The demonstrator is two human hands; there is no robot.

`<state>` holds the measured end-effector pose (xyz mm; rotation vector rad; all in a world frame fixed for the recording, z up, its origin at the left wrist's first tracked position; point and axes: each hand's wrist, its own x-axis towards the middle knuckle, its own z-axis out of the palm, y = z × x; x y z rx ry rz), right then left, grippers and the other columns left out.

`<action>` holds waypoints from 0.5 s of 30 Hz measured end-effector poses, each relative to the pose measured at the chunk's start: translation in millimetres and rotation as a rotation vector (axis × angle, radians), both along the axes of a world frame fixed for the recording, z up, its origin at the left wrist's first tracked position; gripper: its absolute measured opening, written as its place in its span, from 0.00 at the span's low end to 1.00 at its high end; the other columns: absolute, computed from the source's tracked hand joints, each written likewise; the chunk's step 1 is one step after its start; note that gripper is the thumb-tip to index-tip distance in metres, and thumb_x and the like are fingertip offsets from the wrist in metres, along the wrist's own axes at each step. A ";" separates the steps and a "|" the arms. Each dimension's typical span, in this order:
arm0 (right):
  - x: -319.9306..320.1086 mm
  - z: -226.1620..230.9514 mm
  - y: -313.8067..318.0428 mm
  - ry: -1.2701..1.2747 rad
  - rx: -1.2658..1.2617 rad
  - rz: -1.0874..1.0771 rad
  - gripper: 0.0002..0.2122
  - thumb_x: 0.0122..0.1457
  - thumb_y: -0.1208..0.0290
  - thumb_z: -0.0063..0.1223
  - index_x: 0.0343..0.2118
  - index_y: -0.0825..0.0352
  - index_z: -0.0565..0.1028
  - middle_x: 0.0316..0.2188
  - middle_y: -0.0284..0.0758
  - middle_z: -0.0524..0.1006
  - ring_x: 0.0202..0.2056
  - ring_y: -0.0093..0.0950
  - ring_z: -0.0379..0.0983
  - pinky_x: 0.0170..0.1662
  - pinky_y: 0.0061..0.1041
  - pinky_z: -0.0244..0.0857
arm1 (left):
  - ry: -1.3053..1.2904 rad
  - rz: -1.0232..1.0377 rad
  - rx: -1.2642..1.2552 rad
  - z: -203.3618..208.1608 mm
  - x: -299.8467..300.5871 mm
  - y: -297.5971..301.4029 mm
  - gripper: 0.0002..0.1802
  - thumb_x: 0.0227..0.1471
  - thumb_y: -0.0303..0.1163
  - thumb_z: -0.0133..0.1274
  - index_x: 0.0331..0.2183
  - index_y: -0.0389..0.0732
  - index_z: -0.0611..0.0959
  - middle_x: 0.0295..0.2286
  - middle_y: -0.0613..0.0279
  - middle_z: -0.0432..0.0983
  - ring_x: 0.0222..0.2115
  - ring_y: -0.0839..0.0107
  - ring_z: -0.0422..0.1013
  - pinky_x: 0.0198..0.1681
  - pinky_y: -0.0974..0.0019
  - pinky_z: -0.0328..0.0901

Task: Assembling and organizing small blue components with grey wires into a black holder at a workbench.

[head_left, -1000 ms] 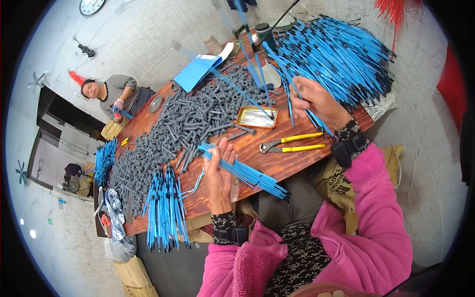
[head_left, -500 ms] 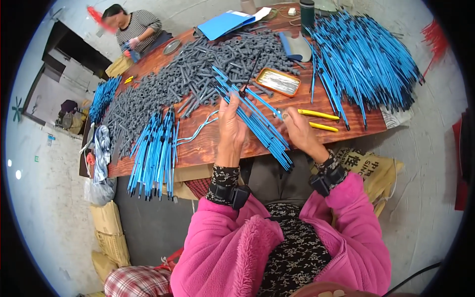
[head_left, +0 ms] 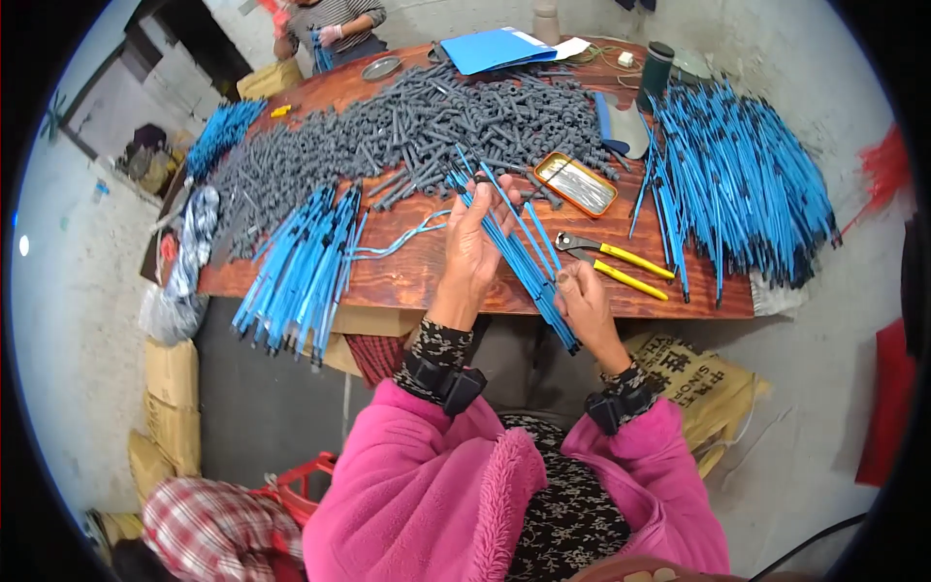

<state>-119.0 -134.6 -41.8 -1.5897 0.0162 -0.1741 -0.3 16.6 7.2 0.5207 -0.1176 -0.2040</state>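
Observation:
A bundle of thin blue rods with black tips [head_left: 529, 276] lies slantwise across my left hand [head_left: 465, 252], whose fingers and thumb close round its upper part. My right hand [head_left: 587, 308] is pinched at the lower end of a blue rod [head_left: 542, 240] that stands slightly apart from the bundle; its upper end reaches my left fingers. Just beyond my right hand, end-cutting pliers with yellow handles [head_left: 635, 259] rest on the table, jaws toward the bundle. An orange-rimmed tin [head_left: 567, 197] of thin silvery pins sits behind them.
Grey plastic plugs [head_left: 427, 121] form a wide heap across the wooden table [head_left: 388, 286]. Blue rods are piled at the right [head_left: 742, 184] and left front [head_left: 301, 267]. A blue folder [head_left: 495, 50] and dark green flask [head_left: 656, 73] stand behind. Another person [head_left: 335, 24] works at the far left.
The view has shifted, showing more of the right side. My right hand has moved down toward the bundle's lower end, uncovering the pliers' jaws. My left hand keeps its hold.

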 end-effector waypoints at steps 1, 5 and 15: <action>-1.6 -2.5 1.1 -0.017 -0.021 -0.022 0.11 0.67 0.65 0.44 0.33 0.67 0.64 0.18 0.30 0.66 0.19 0.17 0.62 0.23 0.22 0.58 | 0.003 -0.001 0.073 1.7 0.5 3.6 0.13 0.58 0.32 0.53 0.45 0.43 0.73 0.42 0.56 0.77 0.40 0.67 0.74 0.43 0.61 0.71; -14.4 21.6 2.7 -0.135 -0.398 -0.210 0.06 0.65 0.71 0.47 0.33 0.67 0.66 0.19 0.29 0.67 0.20 0.16 0.62 0.23 0.20 0.57 | 0.010 0.039 0.227 2.5 2.7 19.7 0.16 0.57 0.29 0.54 0.47 0.42 0.73 0.37 0.59 0.78 0.35 0.69 0.76 0.39 0.64 0.71; -19.2 13.0 -2.7 -0.009 0.046 -0.150 0.06 0.66 0.69 0.45 0.35 0.65 0.67 0.17 0.27 0.66 0.15 0.13 0.57 0.17 0.14 0.50 | -0.024 0.016 0.323 4.7 -13.4 17.4 0.18 0.57 0.35 0.55 0.48 0.41 0.74 0.23 0.70 0.71 0.20 0.82 0.67 0.23 0.73 0.66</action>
